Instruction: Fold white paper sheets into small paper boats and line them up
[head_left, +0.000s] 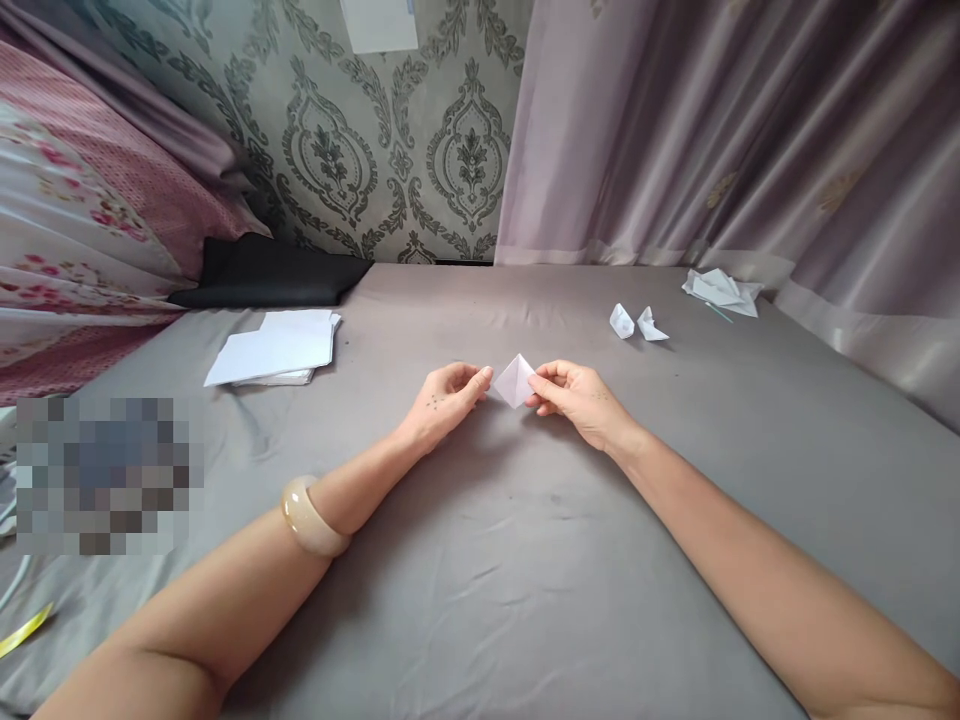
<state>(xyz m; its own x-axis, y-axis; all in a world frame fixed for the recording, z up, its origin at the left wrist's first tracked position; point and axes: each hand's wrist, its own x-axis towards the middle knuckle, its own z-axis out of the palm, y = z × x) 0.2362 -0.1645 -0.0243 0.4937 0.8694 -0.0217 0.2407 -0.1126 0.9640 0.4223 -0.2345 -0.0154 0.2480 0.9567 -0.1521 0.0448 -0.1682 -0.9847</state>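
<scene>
A small piece of white paper folded into a diamond (515, 382) is held up between my two hands, a crease running down its middle. My left hand (452, 395) pinches its left corner between thumb and fingers. On the opposite corner, my right hand (576, 398) closes with the thumb in front and fingers behind. Both hands hover just over the grey sheet (525, 560). Beyond my right hand stand two folded paper boats (622, 321), side by side and apart from it.
A stack of white paper (274, 350) lies at the left, in front of a black cloth (270, 270). At the far right sits a pile of folded papers (721, 290) near the curtain (637, 130). A yellow strip (26, 630) and a blurred-out patch are at the left edge.
</scene>
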